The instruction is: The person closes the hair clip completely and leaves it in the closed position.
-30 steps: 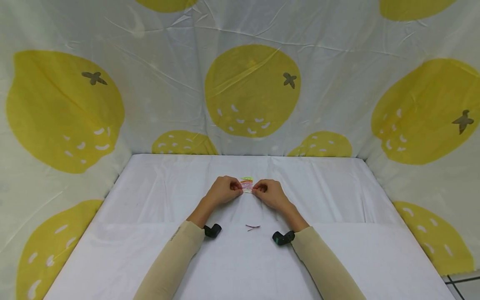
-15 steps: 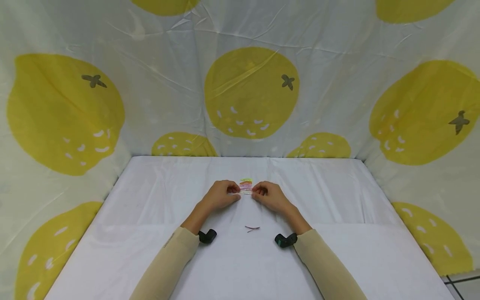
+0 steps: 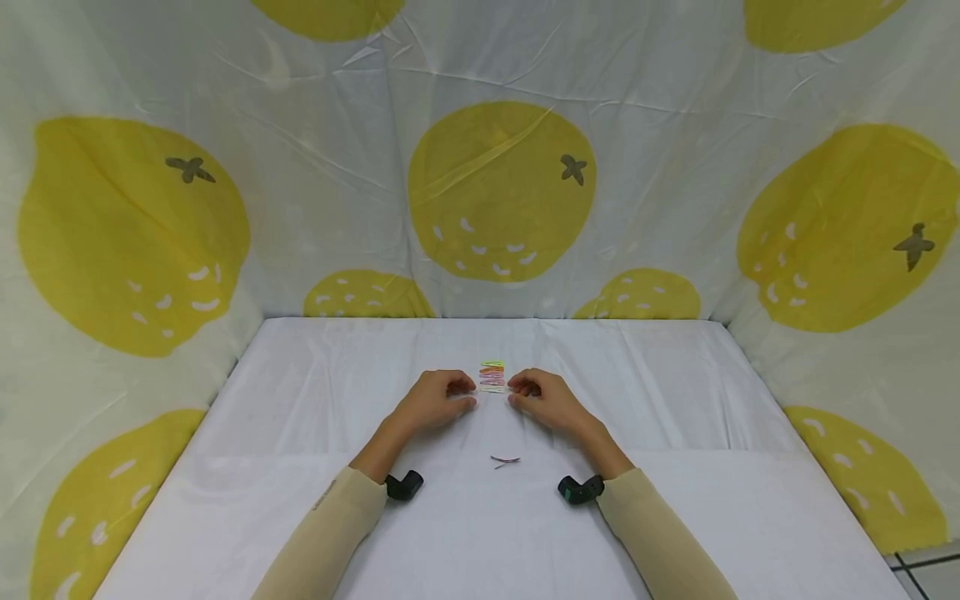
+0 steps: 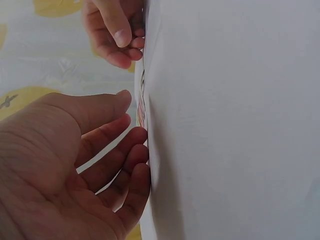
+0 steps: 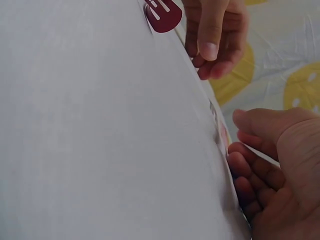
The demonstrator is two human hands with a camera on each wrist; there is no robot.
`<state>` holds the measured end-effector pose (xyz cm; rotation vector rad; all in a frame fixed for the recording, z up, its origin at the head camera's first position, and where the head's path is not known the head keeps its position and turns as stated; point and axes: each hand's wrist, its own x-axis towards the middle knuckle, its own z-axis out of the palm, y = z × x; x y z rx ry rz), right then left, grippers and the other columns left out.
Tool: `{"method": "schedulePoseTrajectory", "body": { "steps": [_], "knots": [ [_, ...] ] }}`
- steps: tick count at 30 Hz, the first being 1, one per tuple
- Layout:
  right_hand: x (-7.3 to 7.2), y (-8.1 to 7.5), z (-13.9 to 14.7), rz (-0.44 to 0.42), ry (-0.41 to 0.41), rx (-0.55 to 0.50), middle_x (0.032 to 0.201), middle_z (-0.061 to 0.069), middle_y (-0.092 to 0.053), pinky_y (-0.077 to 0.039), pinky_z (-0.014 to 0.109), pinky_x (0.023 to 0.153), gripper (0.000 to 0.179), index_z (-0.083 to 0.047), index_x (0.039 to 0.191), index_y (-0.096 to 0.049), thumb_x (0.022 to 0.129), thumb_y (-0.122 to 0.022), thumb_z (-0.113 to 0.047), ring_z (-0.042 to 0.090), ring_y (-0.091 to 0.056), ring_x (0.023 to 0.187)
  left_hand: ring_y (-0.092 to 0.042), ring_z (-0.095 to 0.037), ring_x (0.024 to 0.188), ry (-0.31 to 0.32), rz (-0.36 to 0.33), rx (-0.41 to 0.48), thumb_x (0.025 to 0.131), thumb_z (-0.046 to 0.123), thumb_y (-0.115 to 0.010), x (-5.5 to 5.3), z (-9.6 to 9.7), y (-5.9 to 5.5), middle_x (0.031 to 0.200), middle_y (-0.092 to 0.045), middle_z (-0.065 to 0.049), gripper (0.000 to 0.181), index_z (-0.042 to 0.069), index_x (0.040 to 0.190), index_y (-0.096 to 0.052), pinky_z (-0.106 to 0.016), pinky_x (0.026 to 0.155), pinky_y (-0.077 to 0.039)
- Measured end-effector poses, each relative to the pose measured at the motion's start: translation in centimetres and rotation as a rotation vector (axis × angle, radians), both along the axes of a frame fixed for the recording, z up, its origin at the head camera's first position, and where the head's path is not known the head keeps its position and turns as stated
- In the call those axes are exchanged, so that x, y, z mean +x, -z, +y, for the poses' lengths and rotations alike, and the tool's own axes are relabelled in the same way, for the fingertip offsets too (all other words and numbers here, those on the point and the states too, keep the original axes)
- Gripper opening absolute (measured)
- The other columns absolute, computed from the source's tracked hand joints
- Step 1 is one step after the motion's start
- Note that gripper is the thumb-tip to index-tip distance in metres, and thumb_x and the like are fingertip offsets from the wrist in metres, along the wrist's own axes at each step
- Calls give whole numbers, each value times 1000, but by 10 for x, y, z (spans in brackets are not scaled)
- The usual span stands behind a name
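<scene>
A short column of thin, slim hair clips point(image 3: 492, 377) lies on the white cloth in the head view, running from yellow-green through orange and pink to white. My left hand point(image 3: 435, 398) rests just left of it, fingers loosely bent and thumb apart. On the other side my right hand point(image 3: 547, 398) lies in a similar pose, holding nothing. Nearer to me is a dark red hair clip point(image 3: 505, 460); its rounded, slotted end shows at the top of the right wrist view. From both wrist views the coloured column is mostly hidden at the cloth's low angle.
White cloth point(image 3: 637, 533) covers the table. A curtain with yellow lemons point(image 3: 502, 192) stands behind and along both sides. Black wrist cameras point(image 3: 405, 485) sit at the sleeve cuffs. Floor tiles point(image 3: 930, 571) show at the lower right.
Both hands have let go of the coloured column's sides and moved apart, the left to the left and the right slightly right. The column and the dark red clip stay in place.
</scene>
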<state>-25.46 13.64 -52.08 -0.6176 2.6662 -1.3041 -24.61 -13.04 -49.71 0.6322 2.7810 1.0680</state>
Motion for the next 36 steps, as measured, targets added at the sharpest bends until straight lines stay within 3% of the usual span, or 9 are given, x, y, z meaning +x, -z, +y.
{"method": "schedulePoseTrajectory", "body": {
  "steps": [7, 18, 25, 36],
  "knots": [
    [7, -5, 9, -4, -64, 13, 114, -2, -70, -52, 39, 100, 28, -12, 123, -70, 97, -72, -23, 13, -64, 104, -66, -15, 100, -6, -16, -13, 94, 24, -76, 7, -2, 0, 105, -73, 2, 22, 13, 113, -73, -39, 96, -54],
    [15, -9, 16, 27, -124, 50, 120, -4, -69, -50, 38, 103, 31, -13, 125, -68, 98, -72, -26, 14, -62, 111, -62, -12, 96, -16, -34, -38, 94, 26, -76, 21, -7, -6, 104, -71, 5, 23, 16, 115, -72, -37, 92, -54],
    [25, -12, 22, 64, -164, 47, 121, 0, -70, -51, 43, 103, 32, -9, 125, -68, 97, -74, -23, 19, -64, 112, -65, -16, 99, 11, -19, -24, 96, 27, -74, 32, -13, -8, 111, -72, 3, 26, 15, 119, -72, -38, 92, -54],
    [43, -19, 29, 106, -165, 90, 121, -2, -70, -51, 39, 104, 32, -11, 124, -68, 96, -75, -23, 15, -63, 112, -66, -14, 97, 63, 18, -24, 96, 26, -74, 48, -12, -15, 114, -74, 1, 28, 13, 121, -72, -36, 90, -55]
  ]
}}
